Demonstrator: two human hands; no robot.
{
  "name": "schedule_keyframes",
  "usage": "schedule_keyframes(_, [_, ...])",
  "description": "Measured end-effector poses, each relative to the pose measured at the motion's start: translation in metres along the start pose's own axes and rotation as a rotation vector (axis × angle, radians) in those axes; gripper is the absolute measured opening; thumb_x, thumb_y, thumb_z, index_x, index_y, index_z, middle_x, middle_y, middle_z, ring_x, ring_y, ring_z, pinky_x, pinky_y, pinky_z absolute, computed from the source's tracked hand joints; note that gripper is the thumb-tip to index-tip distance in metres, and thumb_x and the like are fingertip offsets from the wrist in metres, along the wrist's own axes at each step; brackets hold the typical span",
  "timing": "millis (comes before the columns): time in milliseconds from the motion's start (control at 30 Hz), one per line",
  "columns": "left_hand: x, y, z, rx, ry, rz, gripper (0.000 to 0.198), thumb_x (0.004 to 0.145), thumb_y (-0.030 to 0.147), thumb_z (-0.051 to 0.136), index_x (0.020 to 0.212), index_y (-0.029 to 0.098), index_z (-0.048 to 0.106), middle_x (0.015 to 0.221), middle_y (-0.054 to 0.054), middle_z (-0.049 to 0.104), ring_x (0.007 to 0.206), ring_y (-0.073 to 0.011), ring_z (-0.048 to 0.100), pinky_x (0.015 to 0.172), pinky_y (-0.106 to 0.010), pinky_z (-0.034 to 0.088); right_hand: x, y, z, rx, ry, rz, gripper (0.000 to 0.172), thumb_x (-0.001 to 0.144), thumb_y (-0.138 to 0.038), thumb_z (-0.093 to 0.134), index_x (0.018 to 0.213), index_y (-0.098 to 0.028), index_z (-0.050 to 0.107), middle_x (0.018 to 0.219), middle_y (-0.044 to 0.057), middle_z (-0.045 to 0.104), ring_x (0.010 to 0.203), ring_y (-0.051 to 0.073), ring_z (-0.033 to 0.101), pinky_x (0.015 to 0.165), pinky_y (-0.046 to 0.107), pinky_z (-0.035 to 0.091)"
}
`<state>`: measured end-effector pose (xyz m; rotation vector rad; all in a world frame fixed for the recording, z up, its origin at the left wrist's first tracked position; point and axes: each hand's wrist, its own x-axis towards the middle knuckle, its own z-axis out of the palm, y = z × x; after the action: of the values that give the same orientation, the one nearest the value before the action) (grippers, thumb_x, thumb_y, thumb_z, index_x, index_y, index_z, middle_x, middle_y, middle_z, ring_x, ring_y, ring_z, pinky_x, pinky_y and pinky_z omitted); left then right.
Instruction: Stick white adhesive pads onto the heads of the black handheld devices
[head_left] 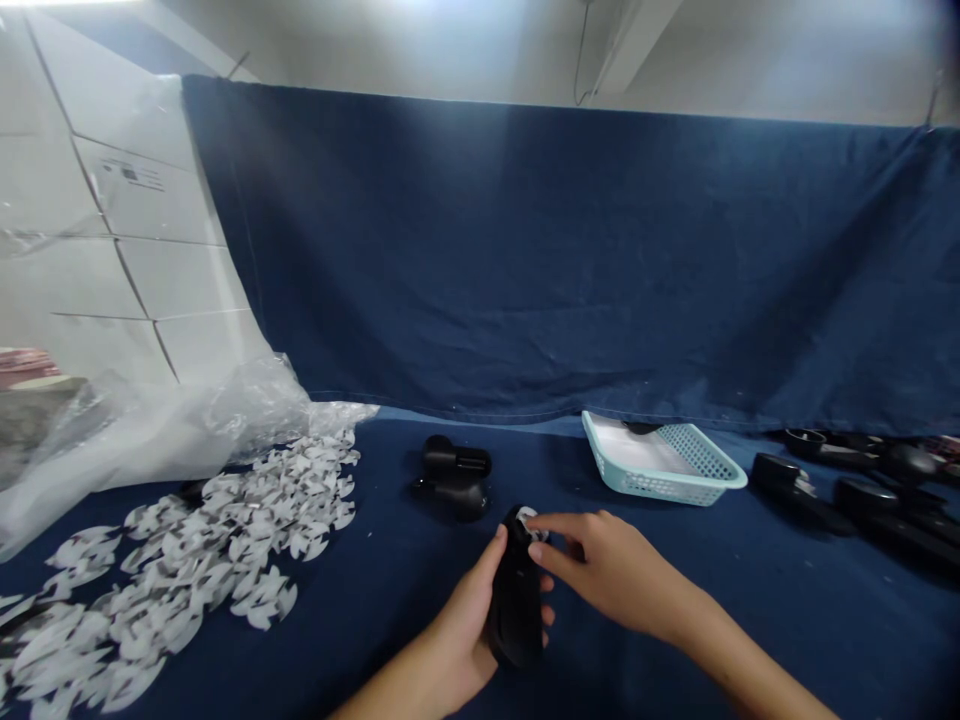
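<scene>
My left hand (469,625) grips a black handheld device (516,600) upright around its body, with the fingers wrapped behind it. At the device's top end sits a small white die-cut sticker (529,521). My right hand (604,572) reaches in from the right, its thumb and forefinger closing on that sticker. A loose pile of similar white stickers (202,560) lies on the blue cloth to the left of my hands. Two more black devices (452,477) lie just beyond my hands, apart from them.
A light-blue plastic basket (664,462) stands on the blue-covered table (420,590) at the back. Several black devices (862,495) lie at the right. Crumpled clear plastic film (180,425) lies at the back left, and a hanging blue cloth (525,250) forms the backdrop.
</scene>
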<state>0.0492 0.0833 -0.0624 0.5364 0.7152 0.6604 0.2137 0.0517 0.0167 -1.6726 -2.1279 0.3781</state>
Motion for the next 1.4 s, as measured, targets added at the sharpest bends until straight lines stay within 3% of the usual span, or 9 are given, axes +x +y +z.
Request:
schedule_keyframes(367, [0.001,-0.002,-0.003,-0.007,-0.02,-0.006,0.06,0.088,0.065,0.051,0.104,0.009,0.066,0.087,-0.011,0.069,0.06,-0.0184,0.066,0.055,-0.029,0.052,0.005,0.008,0.006,-0.093,0.013,0.014,0.026,0.09,-0.037,0.054,0.11,-0.031,0.068,0.066,-0.001,0.07,0.059,0.019,0.063,0.053,0.026,0.033])
schedule_keyframes(533, [0.0,0.0,-0.001,-0.009,-0.006,-0.008,0.056,0.086,0.063,0.057,0.102,0.009,0.066,0.087,-0.01,0.069,0.06,-0.0183,0.066,0.055,-0.028,0.052,0.003,0.006,0.003,-0.084,-0.012,0.014,0.02,0.09,-0.037,0.054,0.096,-0.028,0.071,0.062,-0.001,0.067,0.054,0.016,0.06,0.051,0.025,0.031])
schedule_keyframes(767, [0.0,0.001,-0.001,-0.012,0.0,-0.015,0.059,0.087,0.063,0.055,0.101,0.008,0.067,0.087,-0.011,0.069,0.06,-0.018,0.066,0.055,-0.028,0.052,-0.001,0.001,0.001,-0.068,-0.025,0.005,0.025,0.092,-0.036,0.052,0.082,-0.026,0.072,0.061,0.0,0.069,0.055,0.016,0.061,0.053,0.026,0.032])
schedule_keyframes(1000, [-0.003,0.002,0.002,-0.017,0.024,-0.02,0.058,0.089,0.062,0.052,0.097,0.008,0.068,0.072,-0.008,0.068,0.057,-0.0177,0.065,0.054,-0.027,0.052,-0.004,-0.006,-0.001,-0.119,-0.043,-0.038,0.021,0.091,-0.037,0.053,0.096,-0.029,0.072,0.069,0.001,0.073,0.066,0.023,0.068,0.056,0.028,0.035])
schedule_keyframes(1400, [-0.002,0.0,-0.001,-0.049,-0.01,-0.008,0.053,0.089,0.059,0.056,0.092,0.007,0.069,0.076,-0.008,0.068,0.059,-0.0182,0.066,0.055,-0.028,0.052,-0.004,-0.007,0.003,-0.246,0.006,0.0,0.027,0.093,-0.039,0.05,0.083,-0.028,0.072,0.078,0.002,0.075,0.073,0.027,0.071,0.059,0.032,0.039])
